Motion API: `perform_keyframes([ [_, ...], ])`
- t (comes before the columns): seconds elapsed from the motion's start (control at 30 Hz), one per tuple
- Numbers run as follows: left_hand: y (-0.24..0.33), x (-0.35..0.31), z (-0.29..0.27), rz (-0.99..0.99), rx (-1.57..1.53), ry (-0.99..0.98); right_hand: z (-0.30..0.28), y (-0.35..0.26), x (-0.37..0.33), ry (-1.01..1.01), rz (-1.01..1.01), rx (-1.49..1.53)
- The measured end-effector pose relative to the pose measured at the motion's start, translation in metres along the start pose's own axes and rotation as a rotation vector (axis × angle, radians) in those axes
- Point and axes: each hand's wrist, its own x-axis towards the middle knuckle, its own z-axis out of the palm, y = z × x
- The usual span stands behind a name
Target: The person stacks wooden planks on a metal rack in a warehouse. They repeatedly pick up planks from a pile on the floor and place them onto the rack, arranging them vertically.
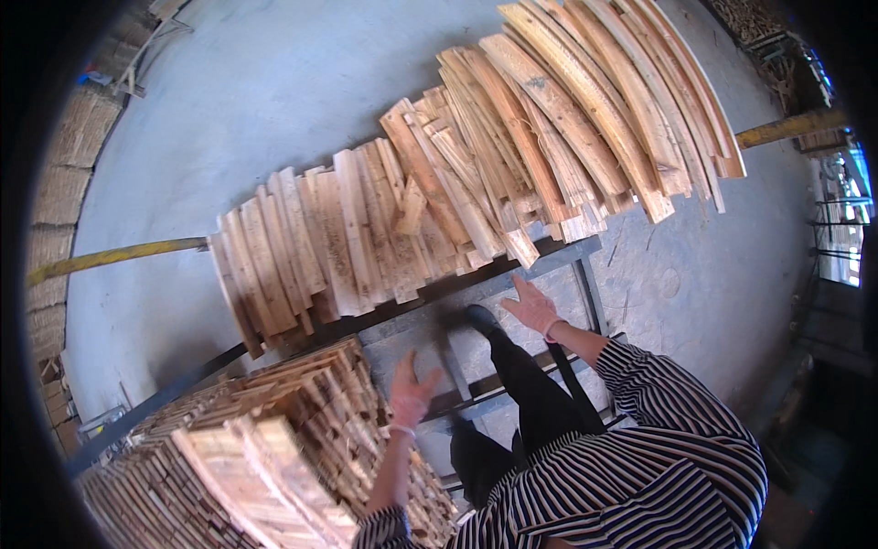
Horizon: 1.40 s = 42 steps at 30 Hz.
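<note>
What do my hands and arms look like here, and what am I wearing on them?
Your left hand and right hand both appear to wear thin gloves ending around the wrist. The sleeves have narrow dark and white stripes and stop near the elbows, leaving the forearms bare.

Top: black-and-white striped fabric, short loose sleeves, rectangular patch with stripes at differing angle. Trousers: plain black, long. Shoe: dark, rounded toe. Left-wrist band: thin, pale. Right-wrist band: narrow, pinkish.
</note>
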Motion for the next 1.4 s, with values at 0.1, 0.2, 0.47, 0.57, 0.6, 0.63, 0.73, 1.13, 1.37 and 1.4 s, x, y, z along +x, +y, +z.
perform_keyframes([
  [0.1, 0.01, 0.13, 0.02, -0.089, -0.208, -0.08, 0.0, 0.034, 0.093, 0.124, 0.217, 0.017],
  [0.2, 0.015, 0.235, 0.065, -0.083, -0.31, -0.004, -0.005, 0.064, 0.17, 0.095, 0.418, -0.027],
  [0.47, 0.065, 0.402, 0.178, -0.213, -0.409, 0.033, 0.044, 0.107, 0.244, 0.084, 0.424, -0.18],
  [0.57, 0.049, 0.421, 0.203, -0.199, -0.492, 0.179, 0.069, 0.098, 0.229, 0.071, 0.359, -0.169],
  [0.6, 0.036, 0.424, 0.202, -0.154, -0.609, 0.174, 0.071, 0.1, 0.224, 0.028, 0.338, -0.086],
  [0.63, 0.026, 0.426, 0.19, -0.178, -0.691, 0.0, 0.076, 0.104, 0.216, -0.011, 0.328, 0.003],
  [0.73, -0.038, 0.426, 0.142, -0.056, -1.088, -0.32, 0.1, 0.057, 0.176, -0.241, 0.12, 0.464],
  [1.13, -0.02, 0.457, 0.183, -0.271, -1.043, -0.444, 0.062, 0.047, 0.229, -0.043, 0.245, 0.438],
  [1.37, -0.029, 0.345, 0.145, -0.396, -1.3, -0.389, 0.065, 0.006, 0.16, -0.326, -0.023, 0.804],
  [1.4, -0.029, 0.314, 0.133, -0.432, -1.369, -0.501, 0.047, -0.019, 0.122, -0.377, 0.03, 0.716],
])
